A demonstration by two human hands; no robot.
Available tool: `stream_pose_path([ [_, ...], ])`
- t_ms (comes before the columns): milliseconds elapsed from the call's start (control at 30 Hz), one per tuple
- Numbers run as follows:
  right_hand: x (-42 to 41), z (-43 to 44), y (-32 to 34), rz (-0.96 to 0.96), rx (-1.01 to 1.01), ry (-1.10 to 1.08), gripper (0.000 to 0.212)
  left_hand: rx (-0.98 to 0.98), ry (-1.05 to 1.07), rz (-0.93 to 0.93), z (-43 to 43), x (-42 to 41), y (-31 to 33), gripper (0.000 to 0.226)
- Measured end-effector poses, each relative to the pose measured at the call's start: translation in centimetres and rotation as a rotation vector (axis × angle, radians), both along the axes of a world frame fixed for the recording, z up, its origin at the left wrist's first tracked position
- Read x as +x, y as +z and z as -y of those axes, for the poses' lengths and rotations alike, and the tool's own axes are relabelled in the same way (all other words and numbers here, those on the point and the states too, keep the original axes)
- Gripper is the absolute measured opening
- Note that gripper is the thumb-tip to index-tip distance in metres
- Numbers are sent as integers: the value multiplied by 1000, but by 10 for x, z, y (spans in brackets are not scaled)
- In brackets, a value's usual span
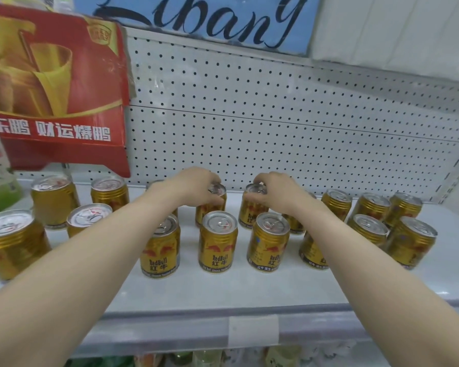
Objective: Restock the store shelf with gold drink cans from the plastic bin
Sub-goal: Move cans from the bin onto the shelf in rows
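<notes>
- While both arms reach to the far row of the shelf (223, 290), the left hand (196, 185) curls its fingers over the top of one gold can (210, 211).
- The right hand (277, 190) pinches the rim of a second gold can (251, 211) just to the right; both cans stand upright near the pegboard back (249, 115).
- More cans stand in loose rows on either side and nearer (the plastic bin is out of view).
- Likely step: setting this pair down. Next, both hands should release and lift clear without knocking the near cans.
</notes>
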State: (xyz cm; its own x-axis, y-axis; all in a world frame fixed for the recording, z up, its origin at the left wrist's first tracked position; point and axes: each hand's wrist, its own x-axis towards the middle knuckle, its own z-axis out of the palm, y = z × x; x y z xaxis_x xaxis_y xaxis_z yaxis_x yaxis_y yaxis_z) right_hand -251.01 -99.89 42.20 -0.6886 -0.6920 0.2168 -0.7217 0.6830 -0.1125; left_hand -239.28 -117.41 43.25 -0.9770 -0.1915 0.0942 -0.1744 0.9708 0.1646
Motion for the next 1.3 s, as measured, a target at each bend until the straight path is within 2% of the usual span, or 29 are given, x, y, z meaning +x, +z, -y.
stream_pose_path([
  [200,2,-6,3,21,22,48,64,38,30,-37,-4,11,-1,67],
  [300,5,-32,11,0,-15,66,52,59,-2,-213,-20,27,9,58],
  [367,8,-55,18,-21,60,43,44,105,-61,-277,-44,35,18,50],
  [433,14,-79,25,-18,149,0,42,65,-155,-238,-72,38,20,49],
  [500,23,-101,30,-19,213,-48,45,-13,-238,-163,-98,35,14,59],
  [600,37,-126,30,10,259,-63,46,-79,-216,-88,-119,29,4,65],
  [733,43,-141,23,-16,245,27,52,-118,-176,-70,-127,27,-2,48],
  [833,42,-145,16,-8,162,56,53,-145,-156,-76,-129,30,-5,41],
  [933,40,-143,10,-7,108,59,53,-156,-122,-112,-131,34,-9,41],
  [1133,40,-134,6,-102,153,37,58,-122,-19,-253,-114,69,-3,54],
  [1300,75,-93,24,-142,-91,195,49,-138,127,-249,-61,120,9,47],
])
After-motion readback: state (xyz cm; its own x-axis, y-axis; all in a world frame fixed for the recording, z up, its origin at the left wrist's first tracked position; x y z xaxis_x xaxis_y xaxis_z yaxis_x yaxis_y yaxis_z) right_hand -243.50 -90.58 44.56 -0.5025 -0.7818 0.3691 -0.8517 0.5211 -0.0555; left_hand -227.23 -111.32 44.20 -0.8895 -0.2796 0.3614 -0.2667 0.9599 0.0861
